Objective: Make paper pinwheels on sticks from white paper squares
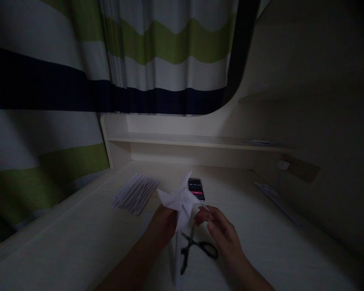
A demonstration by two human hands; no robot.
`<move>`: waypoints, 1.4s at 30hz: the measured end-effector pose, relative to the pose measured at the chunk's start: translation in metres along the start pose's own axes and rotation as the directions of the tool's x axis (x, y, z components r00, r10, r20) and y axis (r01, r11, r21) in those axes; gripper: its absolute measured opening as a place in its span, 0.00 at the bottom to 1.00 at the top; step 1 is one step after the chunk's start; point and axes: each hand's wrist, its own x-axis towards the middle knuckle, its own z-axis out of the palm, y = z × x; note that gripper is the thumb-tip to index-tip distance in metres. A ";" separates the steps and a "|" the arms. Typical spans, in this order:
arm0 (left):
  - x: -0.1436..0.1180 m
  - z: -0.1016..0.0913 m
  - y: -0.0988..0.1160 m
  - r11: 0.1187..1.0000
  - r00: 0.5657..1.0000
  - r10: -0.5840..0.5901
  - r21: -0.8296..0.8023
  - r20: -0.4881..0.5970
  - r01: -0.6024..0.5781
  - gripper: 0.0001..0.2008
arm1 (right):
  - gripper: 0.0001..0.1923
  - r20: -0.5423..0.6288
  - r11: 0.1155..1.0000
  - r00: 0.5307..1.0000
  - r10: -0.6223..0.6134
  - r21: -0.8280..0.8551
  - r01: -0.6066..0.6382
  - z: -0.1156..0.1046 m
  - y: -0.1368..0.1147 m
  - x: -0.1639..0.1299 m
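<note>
Above a pale desk point(79, 242) I hold a white paper pinwheel point(179, 199) with pointed blades. My left hand point(164, 223) grips it from the left and below, around its white stick, which runs down toward the desk's near edge. My right hand point(221, 231) touches the pinwheel's right blade with thumb and fingertips. Black-handled scissors point(197, 245) lie on the desk just under and between my hands.
A phone point(196, 189) with a lit screen lies behind the pinwheel. A bundle of rolled white paper sticks point(137, 193) lies to the left. A low shelf point(194, 140) and a striped curtain point(157, 52) stand behind. The room is dim.
</note>
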 end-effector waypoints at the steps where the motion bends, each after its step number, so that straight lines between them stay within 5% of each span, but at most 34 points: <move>1: 0.001 0.000 0.002 1.000 1.000 0.020 0.010 -0.010 -0.020 0.12 | 0.15 0.021 1.000 1.000 0.006 0.004 -0.006 0.001 0.002 0.001; 10: 0.003 -0.020 -0.006 0.967 0.977 0.177 0.206 -0.119 -0.150 0.05 | 0.13 0.294 0.947 0.901 0.320 -0.126 -0.295 0.033 0.031 -0.018; 16: 0.009 -0.011 -0.014 0.994 0.978 0.092 -0.045 -0.185 -0.102 0.08 | 0.14 0.243 0.926 0.894 0.377 -0.074 -0.371 0.033 0.032 -0.016; 21: 0.005 -0.007 -0.021 0.984 0.999 -0.035 -0.176 -0.003 0.034 0.12 | 0.13 0.146 0.954 0.943 0.298 -0.030 -0.297 0.026 0.029 -0.009; 26: 0.007 -0.015 -0.034 0.983 0.988 -0.093 -0.144 0.123 0.111 0.12 | 0.13 0.118 0.954 0.947 0.299 -0.042 -0.296 0.022 0.034 -0.005; 35: 0.012 -0.016 -0.037 0.978 0.997 -0.051 -0.199 0.058 0.061 0.09 | 0.13 0.113 0.930 0.929 0.351 -0.160 -0.332 0.014 0.032 -0.002; 42: 0.018 -0.023 -0.049 0.999 0.996 -0.021 -0.040 0.087 0.024 0.11 | 0.10 0.069 0.925 0.943 0.327 -0.226 -0.304 0.006 0.036 0.006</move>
